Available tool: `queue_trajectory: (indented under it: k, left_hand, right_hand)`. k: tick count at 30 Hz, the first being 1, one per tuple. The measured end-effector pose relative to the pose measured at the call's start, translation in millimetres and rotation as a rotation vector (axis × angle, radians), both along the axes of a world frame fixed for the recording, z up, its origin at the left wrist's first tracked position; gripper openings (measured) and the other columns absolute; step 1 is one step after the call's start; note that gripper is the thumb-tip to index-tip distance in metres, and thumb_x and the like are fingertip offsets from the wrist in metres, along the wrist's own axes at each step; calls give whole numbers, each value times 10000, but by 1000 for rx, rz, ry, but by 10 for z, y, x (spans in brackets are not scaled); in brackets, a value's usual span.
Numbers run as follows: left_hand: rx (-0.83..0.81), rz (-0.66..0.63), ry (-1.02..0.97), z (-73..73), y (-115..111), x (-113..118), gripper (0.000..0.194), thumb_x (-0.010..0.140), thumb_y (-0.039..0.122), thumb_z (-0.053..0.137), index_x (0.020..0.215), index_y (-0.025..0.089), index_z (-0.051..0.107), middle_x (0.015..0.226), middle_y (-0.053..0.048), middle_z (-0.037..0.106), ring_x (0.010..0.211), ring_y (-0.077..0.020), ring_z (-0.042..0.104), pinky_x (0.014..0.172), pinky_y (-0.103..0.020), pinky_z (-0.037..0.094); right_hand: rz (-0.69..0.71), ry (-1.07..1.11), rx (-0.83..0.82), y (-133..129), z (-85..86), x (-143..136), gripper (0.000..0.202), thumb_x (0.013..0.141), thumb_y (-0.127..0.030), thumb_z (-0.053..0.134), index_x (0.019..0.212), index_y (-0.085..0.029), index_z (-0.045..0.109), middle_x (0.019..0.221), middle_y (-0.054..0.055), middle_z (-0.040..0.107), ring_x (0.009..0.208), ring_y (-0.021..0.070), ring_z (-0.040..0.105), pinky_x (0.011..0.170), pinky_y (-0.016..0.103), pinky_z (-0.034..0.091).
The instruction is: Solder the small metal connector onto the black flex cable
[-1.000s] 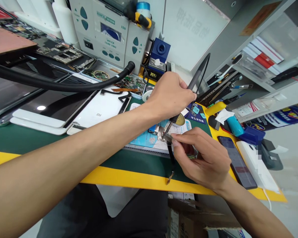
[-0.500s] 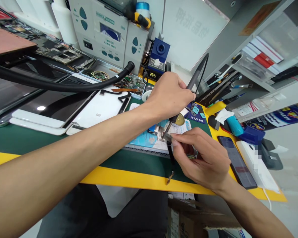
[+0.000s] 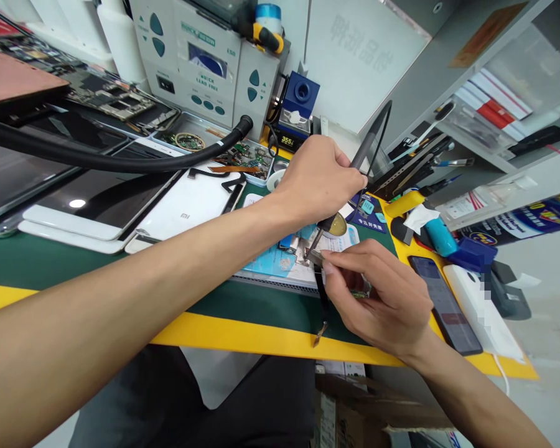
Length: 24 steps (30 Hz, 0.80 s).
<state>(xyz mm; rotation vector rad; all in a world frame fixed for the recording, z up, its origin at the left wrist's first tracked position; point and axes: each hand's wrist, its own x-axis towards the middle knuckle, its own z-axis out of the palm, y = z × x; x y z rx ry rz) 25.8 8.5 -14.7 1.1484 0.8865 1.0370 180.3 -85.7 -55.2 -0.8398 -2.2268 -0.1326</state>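
My left hand (image 3: 320, 180) is closed around a soldering iron (image 3: 368, 143), whose tip slants down to small metal pieces (image 3: 303, 251) on a blue and white pad (image 3: 266, 264). Between the thumb and forefinger of my right hand (image 3: 378, 289) is a small grey metal part (image 3: 315, 256), held close beside the iron's tip. From there a black flex cable (image 3: 322, 289) hangs over the pad's near edge, ending in a small connector (image 3: 320, 334). Just behind the tip sits a round container of yellowish material (image 3: 338, 225).
White phones (image 3: 182, 205) and a tray of circuit boards (image 3: 256, 158) lie left. Behind them stands a rework station (image 3: 205, 68) with a black hose (image 3: 121, 160). The blue iron stand (image 3: 301, 93) is at the back. A dark phone (image 3: 443, 305) lies right, near the yellow mat edge.
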Motion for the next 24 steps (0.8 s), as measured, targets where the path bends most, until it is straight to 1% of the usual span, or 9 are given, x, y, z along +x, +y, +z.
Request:
queue_trajectory:
  k: [3, 6, 10, 14, 17, 20, 22, 24]
  left_hand:
    - [244, 171, 148, -34, 13, 8, 339, 845, 10, 756, 735, 185, 487, 735, 30, 382, 751, -91, 472, 697, -296, 278]
    - [320, 229, 224, -71, 26, 16, 309, 820, 41, 761, 729, 185, 502, 729, 19, 414, 759, -113, 522, 687, -289, 293]
    - [331, 273, 258, -78, 30, 20, 278, 804, 79, 768, 724, 181, 523, 730, 6, 443, 779, -137, 565, 687, -286, 312]
    - [332, 275, 262, -54, 20, 19, 248, 782, 83, 769, 710, 175, 550, 725, -1, 476, 748, -135, 558, 674, -289, 323]
    - [304, 279, 266, -40, 8, 14, 220, 768, 91, 776, 725, 172, 577, 694, 8, 488, 686, -115, 508, 648, -285, 320]
    - [282, 262, 253, -32, 4, 3, 193, 779, 118, 786, 741, 166, 603, 638, 26, 482, 618, -90, 441, 621, -280, 312]
    - [274, 246, 234, -29, 7, -5, 196, 798, 127, 781, 720, 162, 605, 588, 42, 455, 576, -71, 399, 606, -275, 304]
    - [248, 223, 229, -28, 14, -9, 205, 821, 130, 770, 694, 153, 611, 542, 58, 404, 542, -53, 345, 591, -272, 288]
  right_hand:
    - [16, -6, -7, -2, -3, 1, 173, 912, -21, 694, 995, -167, 737, 762, 37, 719, 598, 121, 602, 526, 253, 460]
    - [13, 13, -15, 2, -4, 1, 174, 919, -30, 693, 1001, -176, 738, 762, 31, 709, 592, 115, 579, 521, 255, 446]
    - [25, 22, -37, 6, -10, 0, 186, 921, -25, 687, 1014, -179, 734, 759, 31, 703, 591, 115, 563, 511, 261, 427]
    - [23, 32, -51, -2, -13, 6, 200, 926, -34, 681, 1033, -194, 735, 778, 35, 717, 598, 120, 566, 514, 270, 425]
    - [28, 51, -71, -8, 7, 13, 200, 924, -29, 672, 1022, -191, 736, 763, 34, 709, 605, 123, 565, 510, 269, 411]
    - [3, 89, -96, -5, 35, 15, 178, 919, -28, 678, 1003, -169, 745, 737, 34, 698, 569, 105, 520, 484, 260, 372]
    - [-12, 104, -98, 1, 44, 11, 152, 916, -34, 687, 988, -151, 752, 722, 38, 697, 553, 98, 498, 476, 259, 355]
    - [-12, 112, -107, 6, 45, 2, 136, 917, -39, 687, 981, -137, 757, 714, 44, 699, 558, 101, 504, 475, 259, 352]
